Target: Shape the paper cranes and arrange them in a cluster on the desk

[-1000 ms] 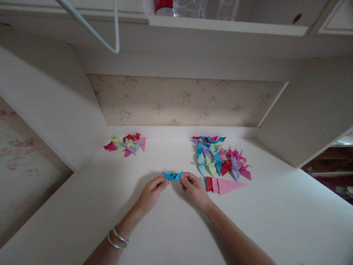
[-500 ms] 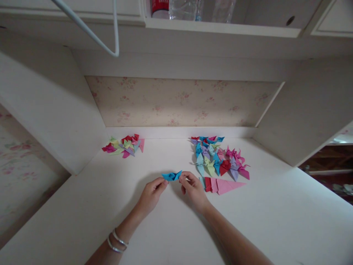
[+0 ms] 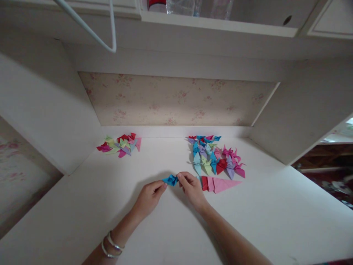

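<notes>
A small blue folded paper boat (image 3: 171, 180) is held between my two hands over the white desk. The thumb and fingers of my left hand (image 3: 150, 195) pinch its left tip. At its right tip, my right hand (image 3: 191, 187) grips with thumb and forefinger, the other fingers curled. Just right of that hand lie stacked pink and red folded paper triangles (image 3: 223, 184). Behind them sit rows of colourful origami cranes (image 3: 212, 163), with several small paper boats (image 3: 209, 138) along the back.
At the back left is a pile of mixed folded paper pieces (image 3: 124, 144). White side panels (image 3: 300, 106) flank the desk (image 3: 154, 235). Overhead, a shelf (image 3: 220, 24) holds clear bottles (image 3: 180, 6), and a white cable-like loop (image 3: 96, 35) hangs down at the upper left.
The blue boat has turned so its folded opening shows more. My right hand has shifted slightly left, its fingers closer on the tip. The whole view has moved a little.
</notes>
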Demonstrator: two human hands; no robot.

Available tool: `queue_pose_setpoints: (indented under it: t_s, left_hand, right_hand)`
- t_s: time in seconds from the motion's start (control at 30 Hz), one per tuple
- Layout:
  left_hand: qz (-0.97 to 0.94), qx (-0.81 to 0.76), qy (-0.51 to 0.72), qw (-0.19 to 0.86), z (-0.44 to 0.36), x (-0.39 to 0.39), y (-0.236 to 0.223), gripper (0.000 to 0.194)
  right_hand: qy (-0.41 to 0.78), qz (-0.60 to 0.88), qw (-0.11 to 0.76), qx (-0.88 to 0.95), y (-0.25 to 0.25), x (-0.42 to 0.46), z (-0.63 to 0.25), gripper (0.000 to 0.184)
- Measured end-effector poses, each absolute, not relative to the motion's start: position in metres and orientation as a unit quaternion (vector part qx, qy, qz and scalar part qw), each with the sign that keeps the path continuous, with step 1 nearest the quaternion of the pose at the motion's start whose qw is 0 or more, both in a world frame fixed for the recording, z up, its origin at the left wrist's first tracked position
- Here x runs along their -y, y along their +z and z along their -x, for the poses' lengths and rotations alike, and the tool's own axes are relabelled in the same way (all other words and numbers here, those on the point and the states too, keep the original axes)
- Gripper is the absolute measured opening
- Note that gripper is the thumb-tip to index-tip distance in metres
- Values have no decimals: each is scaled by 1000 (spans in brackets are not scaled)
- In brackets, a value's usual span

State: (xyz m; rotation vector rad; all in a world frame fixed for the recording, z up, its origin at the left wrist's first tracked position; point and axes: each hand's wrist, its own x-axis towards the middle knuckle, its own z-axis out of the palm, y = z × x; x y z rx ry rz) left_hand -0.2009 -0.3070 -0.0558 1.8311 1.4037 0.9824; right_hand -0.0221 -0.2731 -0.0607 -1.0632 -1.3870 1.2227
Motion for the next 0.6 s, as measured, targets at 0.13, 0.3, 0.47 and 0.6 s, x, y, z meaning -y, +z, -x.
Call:
queue_pose_setpoints:
  t_s: [0.13, 0.3, 0.47, 0.6]
  left_hand:
    - [-696, -555, 351, 289, 197, 310, -58, 36]
    - [-708, -586, 291, 266, 194, 306, -61, 35]
    - [-724, -594, 252, 244, 193, 298, -63, 34]
    - [-721, -601, 246, 241, 192, 295, -65, 34]
  right_hand:
    - [509, 433, 465, 581, -36, 262, 1, 37]
    - [382, 504, 486, 603, 18, 195, -75, 38]
    - [249, 637, 422, 595, 33, 93, -166, 29]
    - [156, 732, 250, 614, 15, 32, -210, 32]
